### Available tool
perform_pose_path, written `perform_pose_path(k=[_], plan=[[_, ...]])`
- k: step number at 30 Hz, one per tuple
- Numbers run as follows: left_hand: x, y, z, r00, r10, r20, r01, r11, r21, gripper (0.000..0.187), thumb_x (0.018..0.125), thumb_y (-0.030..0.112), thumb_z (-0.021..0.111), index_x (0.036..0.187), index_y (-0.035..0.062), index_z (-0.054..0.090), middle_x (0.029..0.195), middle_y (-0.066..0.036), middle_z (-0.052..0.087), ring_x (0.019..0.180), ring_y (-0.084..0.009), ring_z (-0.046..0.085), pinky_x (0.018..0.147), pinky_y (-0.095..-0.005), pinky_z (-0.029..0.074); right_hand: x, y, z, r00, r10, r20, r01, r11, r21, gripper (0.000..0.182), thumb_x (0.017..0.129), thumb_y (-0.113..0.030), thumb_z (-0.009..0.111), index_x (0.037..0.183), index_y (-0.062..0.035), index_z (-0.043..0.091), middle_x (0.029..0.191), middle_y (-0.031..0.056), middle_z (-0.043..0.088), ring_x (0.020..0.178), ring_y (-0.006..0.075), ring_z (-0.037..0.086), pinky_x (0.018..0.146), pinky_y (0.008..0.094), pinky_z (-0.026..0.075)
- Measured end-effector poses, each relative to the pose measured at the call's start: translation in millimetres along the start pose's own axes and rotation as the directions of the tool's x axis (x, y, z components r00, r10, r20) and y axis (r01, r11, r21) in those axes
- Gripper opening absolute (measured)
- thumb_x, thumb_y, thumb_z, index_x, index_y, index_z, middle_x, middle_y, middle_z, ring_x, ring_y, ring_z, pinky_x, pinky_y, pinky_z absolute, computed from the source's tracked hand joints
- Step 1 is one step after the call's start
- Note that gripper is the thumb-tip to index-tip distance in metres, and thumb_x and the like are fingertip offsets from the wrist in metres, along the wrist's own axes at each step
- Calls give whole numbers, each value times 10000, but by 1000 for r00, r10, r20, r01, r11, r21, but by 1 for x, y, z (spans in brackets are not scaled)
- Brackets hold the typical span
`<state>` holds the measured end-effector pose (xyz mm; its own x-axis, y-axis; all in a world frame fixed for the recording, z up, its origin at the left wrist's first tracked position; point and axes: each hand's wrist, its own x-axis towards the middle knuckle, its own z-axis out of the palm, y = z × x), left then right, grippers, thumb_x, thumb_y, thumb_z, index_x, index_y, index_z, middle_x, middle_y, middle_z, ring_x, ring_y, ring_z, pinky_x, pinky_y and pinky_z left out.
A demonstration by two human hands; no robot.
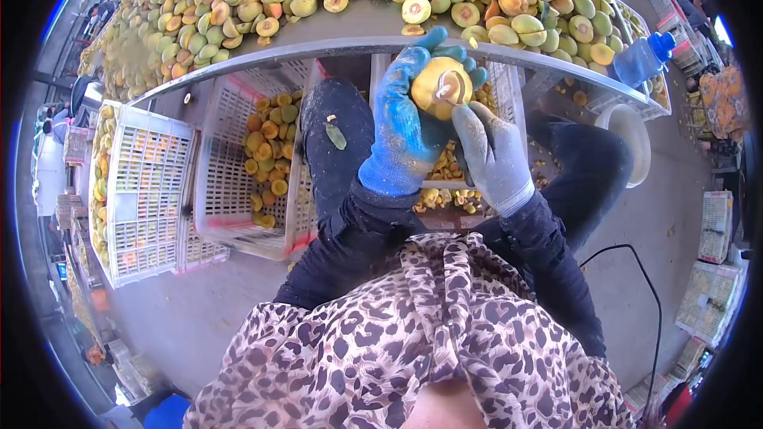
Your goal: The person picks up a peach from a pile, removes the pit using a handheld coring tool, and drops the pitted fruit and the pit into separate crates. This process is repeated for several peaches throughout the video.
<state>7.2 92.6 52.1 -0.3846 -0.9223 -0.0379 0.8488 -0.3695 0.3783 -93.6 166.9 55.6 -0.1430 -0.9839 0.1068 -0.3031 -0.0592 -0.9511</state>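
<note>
My left hand point(405, 123), in a blue glove, is closed around a halved yellow peach point(435, 89), with its cut face turned toward me. In my right hand point(493, 151), in a grey glove, is a thin curved pitting knife point(451, 86); its shiny metal loop lies at the middle of the cut face. The knife's handle is hidden by my right fingers. Both hands are over my lap, just in front of the metal table edge point(318, 49). Beyond them lies a large heap of halved peaches point(262, 0), greenish outside and orange-yellow inside.
A crate point(208, 191) with peach halves stands left of my knee, beside another white crate point(151, 191). Yellow scraps point(449, 200) lie below my hands. A blue-capped bottle point(642, 59) is at the table's right end, above a white bucket point(628, 143). A black cable point(648, 286) runs along the floor.
</note>
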Motion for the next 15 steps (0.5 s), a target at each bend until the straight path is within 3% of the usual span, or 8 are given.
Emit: perform_pose_path(k=[4, 5, 6, 7, 10, 11, 14, 15], plan=[[-2, 1, -2, 993, -19, 113, 11, 997, 71, 361, 965, 249, 445, 1151, -49, 528, 961, -166, 609, 902, -280, 622, 881, -464, 524, 0, 7, -1, 994, -112, 13, 113, 983, -143, 294, 943, -239, 534, 909, 43, 607, 648, 218, 591, 617, 345, 625, 542, 366, 442], [-5, 2, -4, 994, -19, 108, 11, 998, 69, 361, 965, 249, 445, 1151, -49, 528, 961, -166, 609, 902, -280, 622, 881, -464, 524, -1, 10, -2, 994, -109, 16, 110, 984, -143, 294, 943, -239, 534, 909, 43, 607, 648, 218, 591, 617, 345, 625, 542, 366, 442], [-7, 2, -5, 977, 82, 195, -145, 930, 337, 379, 973, 289, 437, 1120, -46, 537, 966, -163, 612, 888, -281, 629, 854, -449, 537, -2, 13, -4, 991, -122, 63, 132, 971, -198, 301, 943, -247, 533, 904, 42, 608, 650, 226, 590, 625, 358, 624, 542, 380, 443], [-9, 0, -7, 940, 149, 306, -304, 772, 559, 404, 981, 329, 428, 1090, -42, 546, 970, -160, 614, 873, -281, 636, 827, -435, 550, -2, 14, -6, 985, -133, 110, 157, 954, -253, 308, 943, -255, 532, 900, 40, 608, 652, 234, 589, 633, 372, 623, 542, 393, 445], [-1, -3, -15, 974, 150, 171, -222, 795, 564, 446, 980, 391, 424, 1035, -32, 554, 980, -152, 617, 852, -281, 646, 779, -408, 569, 1, 8, -11, 985, -63, 160, 105, 958, -268, 331, 946, -279, 525, 890, 37, 607, 655, 230, 596, 628, 364, 627, 547, 408, 448], [-2, -3, -14, 973, 151, 175, -224, 796, 562, 446, 980, 391, 424, 1035, -32, 554, 980, -152, 617, 852, -281, 646, 779, -408, 569, 1, 11, -10, 980, -121, 159, 149, 972, -179, 344, 949, -288, 518, 889, 39, 605, 655, 227, 600, 627, 360, 629, 554, 414, 450], [-5, -3, -8, 975, 136, 176, -212, 805, 554, 413, 973, 340, 439, 1080, -41, 553, 1012, -172, 618, 917, -301, 631, 854, -450, 537, -3, 9, -6, 996, -67, 63, 80, 972, -221, 338, 951, -281, 520, 886, 40, 606, 659, 219, 606, 628, 354, 630, 559, 403, 447], [-5, 0, -3, 985, 46, 164, -105, 921, 375, 404, 962, 314, 450, 1122, -45, 545, 1048, -184, 611, 956, -312, 616, 903, -470, 502, -2, 8, -8, 996, -69, 63, 81, 972, -221, 338, 951, -281, 520, 886, 40, 606, 659, 219, 606, 628, 354, 630, 559, 403, 447]])
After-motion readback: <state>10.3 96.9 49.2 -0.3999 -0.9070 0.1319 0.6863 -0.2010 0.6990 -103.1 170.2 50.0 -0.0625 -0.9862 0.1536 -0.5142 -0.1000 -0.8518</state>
